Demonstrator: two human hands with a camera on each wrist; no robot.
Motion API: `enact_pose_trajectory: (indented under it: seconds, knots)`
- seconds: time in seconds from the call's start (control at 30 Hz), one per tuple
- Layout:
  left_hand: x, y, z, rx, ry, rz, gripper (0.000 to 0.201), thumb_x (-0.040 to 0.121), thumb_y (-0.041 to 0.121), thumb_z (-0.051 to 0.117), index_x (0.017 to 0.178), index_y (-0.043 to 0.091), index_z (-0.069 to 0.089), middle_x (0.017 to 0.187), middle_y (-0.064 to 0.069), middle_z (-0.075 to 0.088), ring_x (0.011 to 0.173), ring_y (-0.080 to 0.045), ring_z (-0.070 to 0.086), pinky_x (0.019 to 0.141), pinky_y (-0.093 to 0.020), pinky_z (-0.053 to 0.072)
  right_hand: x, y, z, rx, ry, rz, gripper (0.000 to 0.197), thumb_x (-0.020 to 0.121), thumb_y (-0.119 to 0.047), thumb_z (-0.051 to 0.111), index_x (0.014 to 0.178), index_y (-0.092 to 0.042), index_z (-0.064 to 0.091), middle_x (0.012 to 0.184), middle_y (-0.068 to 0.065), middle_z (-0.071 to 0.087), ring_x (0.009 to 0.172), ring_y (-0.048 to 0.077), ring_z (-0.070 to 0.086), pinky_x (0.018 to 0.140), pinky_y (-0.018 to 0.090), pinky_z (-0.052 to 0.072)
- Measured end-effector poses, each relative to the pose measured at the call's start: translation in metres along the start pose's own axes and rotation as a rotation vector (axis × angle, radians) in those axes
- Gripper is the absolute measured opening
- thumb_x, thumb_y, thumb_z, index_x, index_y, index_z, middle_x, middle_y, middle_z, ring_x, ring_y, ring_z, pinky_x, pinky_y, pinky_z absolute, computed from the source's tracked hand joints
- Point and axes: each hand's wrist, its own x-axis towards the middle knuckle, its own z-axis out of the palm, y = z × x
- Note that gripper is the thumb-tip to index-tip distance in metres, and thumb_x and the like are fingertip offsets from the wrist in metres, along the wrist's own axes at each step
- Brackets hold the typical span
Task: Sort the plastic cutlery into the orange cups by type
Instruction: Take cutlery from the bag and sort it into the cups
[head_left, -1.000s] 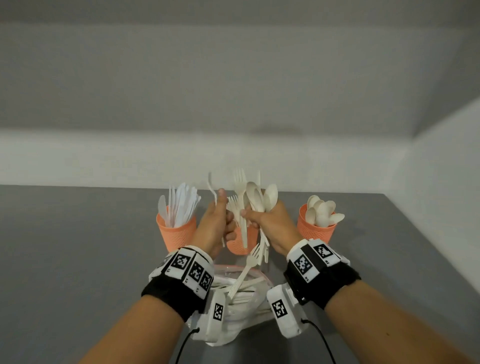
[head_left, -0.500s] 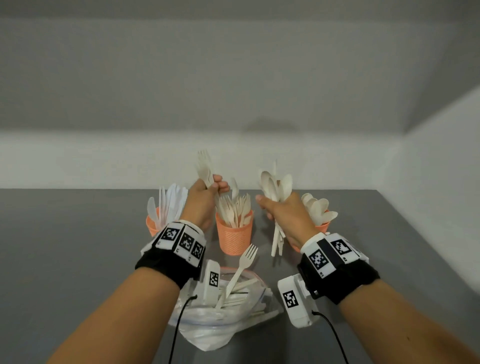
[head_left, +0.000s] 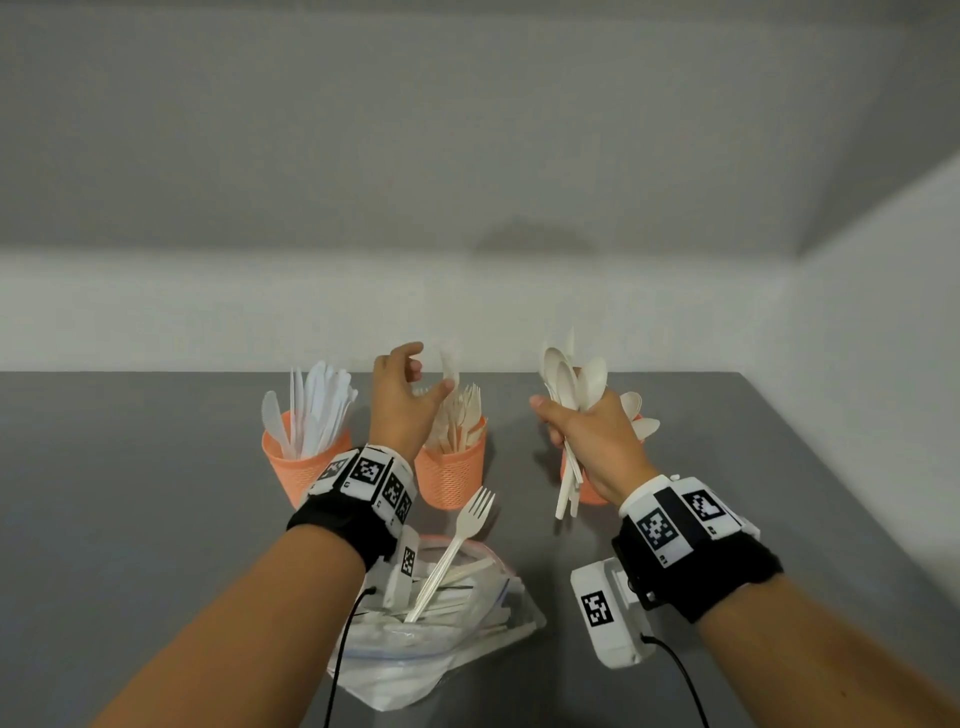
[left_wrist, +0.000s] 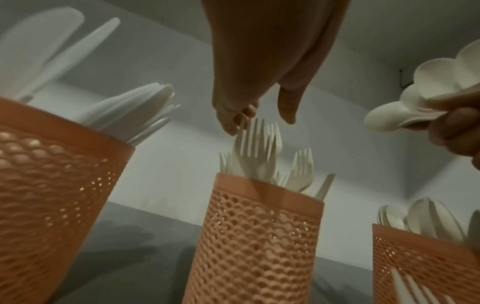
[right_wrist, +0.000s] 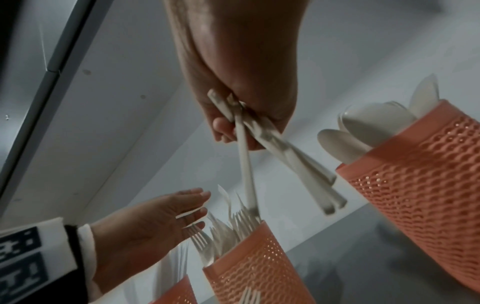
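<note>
left hand (head_left: 402, 402): fingers spread, nothing gripped, held above the middle orange mesh cup of white plastic forks (head_left: 451, 467) at frame centre | right hand (head_left: 592, 434): a bunch of white plastic spoons (head_left: 571, 384) is clasped, centre right, before the right orange mesh cup (right_wrist: 415, 185) | white knives are stood in the left orange mesh cup (head_left: 298, 462) | clear bag of cutlery (head_left: 441, 623) is lying at lower centre on the grey table (head_left: 130, 493)

Three orange cups (head_left: 451, 475) — knives (head_left: 317, 405); forks (head_left: 460, 415); spoons (head_left: 636, 415).
</note>
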Motion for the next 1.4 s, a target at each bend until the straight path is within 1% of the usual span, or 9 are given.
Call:
enact_pose_trajectory:
  seconds: [0.2, 0.4, 0.5, 0.63, 0.87, 1.0, 1.2, 1.27, 1.4]
  knots:
    - [0.015, 0.002, 0.006, 0.194, -0.140, 0.026, 0.051, 0.095, 0.014, 0.046, 0.144, 0.012, 0.029, 0.148, -0.011, 0.027, 0.136, -0.023, 0.032, 0.112, -0.031, 0.026, 0.001, 0.005, 0.005, 0.026, -0.019, -0.010, 0.016, 0.084, -0.013, 0.066, 0.075, -0.010, 0.053, 0.047, -0.002, 0.045, 0.038, 0.005, 0.041, 0.044, 0.019, 0.037]
    - [0.035, 0.007, 0.014, 0.635, -0.533, 0.058, 0.036, 0.099, 0.021, 0.037, 0.131, 0.018, 0.052, 0.140, -0.005, 0.049, 0.132, -0.022, 0.041, 0.107, -0.033, 0.030, -0.001, 0.008, 0.005, 0.028, -0.045, -0.023, 0.018, 0.084, -0.012, 0.065, 0.074, -0.009, 0.050, 0.049, 0.002, 0.042, 0.034, 0.003, 0.039, 0.039, 0.015, 0.034]
    - [0.018, 0.016, 0.011, 0.963, -0.555, 0.173, 0.039, 0.098, 0.028, 0.036, 0.134, 0.017, 0.046, 0.150, -0.002, 0.035, 0.141, -0.024, 0.023, 0.110, -0.047, 0.023, -0.001, 0.010, 0.003, 0.026, -0.041, -0.023, 0.021, 0.085, -0.012, 0.065, 0.072, -0.009, 0.048, 0.051, 0.004, 0.041, 0.033, 0.003, 0.038, 0.038, 0.014, 0.033]
    - [-0.025, 0.033, 0.002, 0.698, -0.290, 0.224, 0.023, 0.092, 0.025, 0.049, 0.100, 0.007, 0.062, 0.107, -0.012, 0.060, 0.100, -0.030, 0.058, 0.084, -0.037, 0.045, -0.001, 0.013, 0.004, 0.032, -0.032, -0.026, 0.025, 0.084, -0.011, 0.064, 0.067, -0.009, 0.047, 0.049, 0.003, 0.041, 0.036, 0.004, 0.039, 0.042, 0.017, 0.034]
    - [-0.068, 0.003, 0.002, 0.810, -0.733, -0.184, 0.011, 0.080, 0.017, 0.064, 0.082, 0.007, 0.064, 0.089, -0.009, 0.066, 0.087, -0.022, 0.062, 0.065, -0.022, 0.042, -0.005, 0.010, 0.019, 0.037, -0.088, -0.054, 0.026, 0.085, -0.009, 0.063, 0.065, -0.008, 0.047, 0.050, 0.004, 0.042, 0.035, 0.003, 0.039, 0.041, 0.012, 0.035]
    - [-0.048, 0.021, -0.018, 0.589, -0.573, -0.142, 0.022, 0.082, 0.012, 0.065, 0.064, 0.014, 0.054, 0.067, 0.000, 0.056, 0.062, -0.011, 0.049, 0.054, -0.018, 0.033, -0.007, 0.009, 0.021, 0.043, -0.091, -0.065, 0.026, 0.085, -0.009, 0.063, 0.065, -0.007, 0.046, 0.050, 0.005, 0.041, 0.037, 0.004, 0.038, 0.042, 0.013, 0.034]
    - [-0.006, 0.067, -0.052, 0.251, 0.095, 0.262, 0.014, 0.089, 0.007, 0.053, 0.076, 0.001, 0.054, 0.068, -0.017, 0.059, 0.062, -0.030, 0.056, 0.058, -0.028, 0.046, -0.012, 0.006, 0.017, 0.148, -0.168, -0.018, 0.022, 0.086, -0.013, 0.064, 0.065, -0.012, 0.056, 0.053, 0.004, 0.052, 0.044, 0.009, 0.045, 0.052, 0.020, 0.041]
    - [-0.005, 0.054, -0.043, 0.229, 0.117, 0.255, 0.018, 0.091, 0.007, 0.049, 0.075, 0.001, 0.052, 0.064, -0.015, 0.057, 0.064, -0.034, 0.058, 0.058, -0.036, 0.046, -0.015, 0.005, 0.016, 0.252, -0.216, 0.012, 0.014, 0.086, -0.011, 0.064, 0.073, -0.012, 0.061, 0.062, 0.004, 0.060, 0.047, 0.009, 0.049, 0.053, 0.021, 0.044]
    - [-0.023, 0.002, -0.016, 0.369, -0.027, 0.101, 0.019, 0.092, 0.011, 0.051, 0.074, 0.004, 0.056, 0.067, -0.003, 0.053, 0.069, -0.027, 0.052, 0.055, -0.024, 0.032, -0.019, 0.002, 0.014, 0.382, -0.271, 0.041, 0.008, 0.086, -0.008, 0.063, 0.079, -0.012, 0.063, 0.065, 0.003, 0.063, 0.048, 0.009, 0.052, 0.054, 0.021, 0.047]
